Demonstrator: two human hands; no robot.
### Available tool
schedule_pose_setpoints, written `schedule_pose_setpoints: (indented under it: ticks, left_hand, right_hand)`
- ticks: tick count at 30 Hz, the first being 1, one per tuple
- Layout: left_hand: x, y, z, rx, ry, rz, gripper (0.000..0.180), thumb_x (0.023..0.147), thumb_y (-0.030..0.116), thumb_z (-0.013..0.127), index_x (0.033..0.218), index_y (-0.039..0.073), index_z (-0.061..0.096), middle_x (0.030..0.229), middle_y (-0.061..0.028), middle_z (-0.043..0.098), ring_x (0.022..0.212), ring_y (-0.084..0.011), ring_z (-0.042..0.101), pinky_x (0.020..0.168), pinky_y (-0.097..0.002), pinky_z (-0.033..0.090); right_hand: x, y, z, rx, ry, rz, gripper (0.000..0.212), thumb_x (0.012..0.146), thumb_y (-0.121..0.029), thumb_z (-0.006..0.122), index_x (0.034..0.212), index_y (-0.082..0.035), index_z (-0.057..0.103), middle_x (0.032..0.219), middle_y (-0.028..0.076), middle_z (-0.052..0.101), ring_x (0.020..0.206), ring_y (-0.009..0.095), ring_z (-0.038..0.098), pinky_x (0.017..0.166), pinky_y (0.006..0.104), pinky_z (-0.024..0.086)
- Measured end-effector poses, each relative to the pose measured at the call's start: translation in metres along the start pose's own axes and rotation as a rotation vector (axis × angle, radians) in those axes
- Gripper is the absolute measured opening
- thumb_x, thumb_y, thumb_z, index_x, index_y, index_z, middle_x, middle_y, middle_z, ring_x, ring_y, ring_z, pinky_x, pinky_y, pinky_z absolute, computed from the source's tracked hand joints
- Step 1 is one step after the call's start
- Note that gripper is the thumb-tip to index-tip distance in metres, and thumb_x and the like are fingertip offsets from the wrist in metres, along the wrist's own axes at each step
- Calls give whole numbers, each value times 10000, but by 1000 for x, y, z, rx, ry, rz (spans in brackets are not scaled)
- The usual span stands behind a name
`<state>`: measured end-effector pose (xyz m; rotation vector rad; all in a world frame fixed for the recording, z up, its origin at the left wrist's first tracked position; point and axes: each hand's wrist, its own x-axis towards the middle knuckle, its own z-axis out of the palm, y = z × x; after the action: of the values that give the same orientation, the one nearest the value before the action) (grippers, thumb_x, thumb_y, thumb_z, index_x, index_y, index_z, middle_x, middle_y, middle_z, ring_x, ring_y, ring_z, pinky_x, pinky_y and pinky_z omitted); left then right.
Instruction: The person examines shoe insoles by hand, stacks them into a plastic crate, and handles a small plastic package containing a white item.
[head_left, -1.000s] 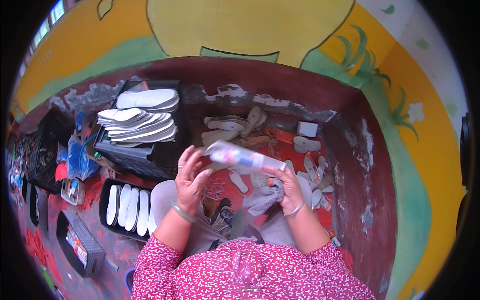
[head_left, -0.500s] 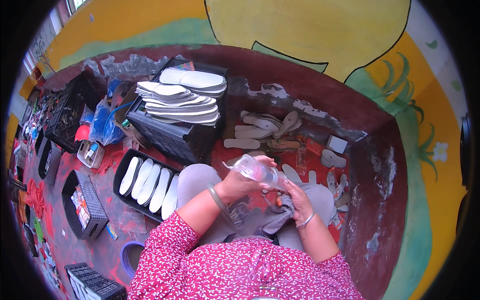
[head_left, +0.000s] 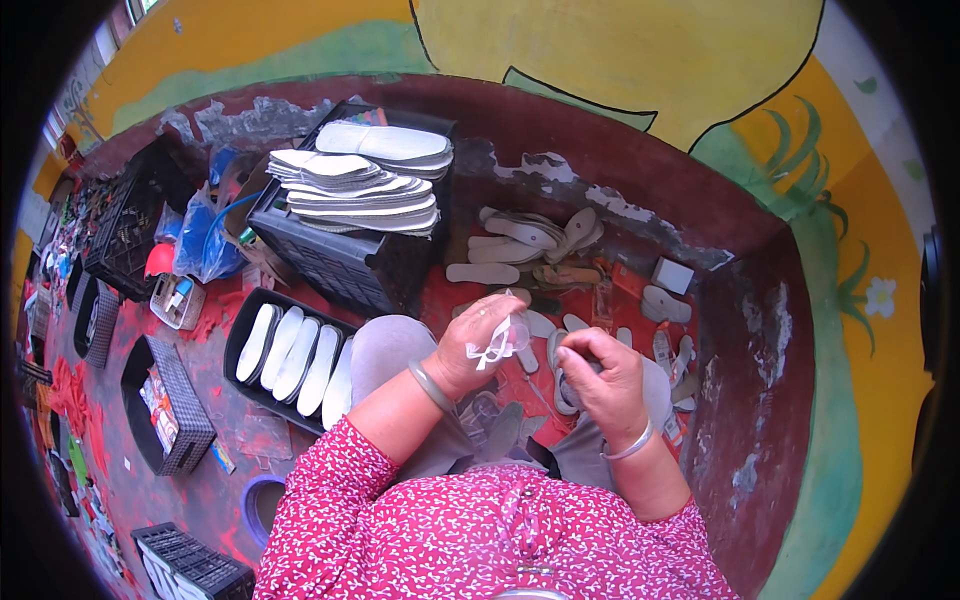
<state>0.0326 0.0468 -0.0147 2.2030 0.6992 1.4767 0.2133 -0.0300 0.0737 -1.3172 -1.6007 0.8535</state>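
My left hand (head_left: 462, 348) is closed round a clear plastic piece (head_left: 516, 334), with crumpled white strips (head_left: 490, 346) hanging at its near side. Whether the plastic is a bottle or a wrapper I cannot tell. A little to the right, apart from it, my right hand (head_left: 606, 384) is raised with its fingers curled into a pinch. Anything in that pinch is hidden. Below both hands, a flat grey piece (head_left: 506, 428) lies between my knees.
A black bin of white insoles (head_left: 290, 358) stands by my left knee. Behind it, stacked insoles (head_left: 360, 192) top a black crate (head_left: 325, 262). More insoles (head_left: 520, 240) lie on red sheeting near the wall, beside a white box (head_left: 673, 275). Woven baskets (head_left: 188, 430) stand farther left.
My hands have moved apart, and my right hand has let go of the plastic. The dark grey cloth is gone from my right hand. My left hand has turned, showing the white strips.
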Motion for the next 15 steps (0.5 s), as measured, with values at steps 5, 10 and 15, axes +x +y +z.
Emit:
schedule_pose_setpoints:
  ticks: [5,10,15]
  left_hand:
    - [3,5,-3,100,21,56,495,629,121,697,1080,-20,553,1006,-177,613,963,-337,601,851,-401,486]
    - [0,9,-3,430,-73,159,509,625,197,654,1083,-10,569,1015,-142,605,963,-311,582,852,-393,470]
    - [2,23,2,488,-105,153,489,609,139,636,1076,1,585,952,-112,601,902,-274,575,825,-386,458]
  right_hand:
    - [12,-19,18,-398,-46,-27,227,766,-209,652,899,-52,556,725,104,608,652,282,609,580,373,470]
    - [14,1,20,-658,-77,-39,137,750,-136,584,855,-48,575,713,131,616,670,315,619,607,409,485]
    - [10,14,23,-915,-82,-36,71,725,-91,551,760,-53,601,707,137,630,672,319,631,602,428,501]
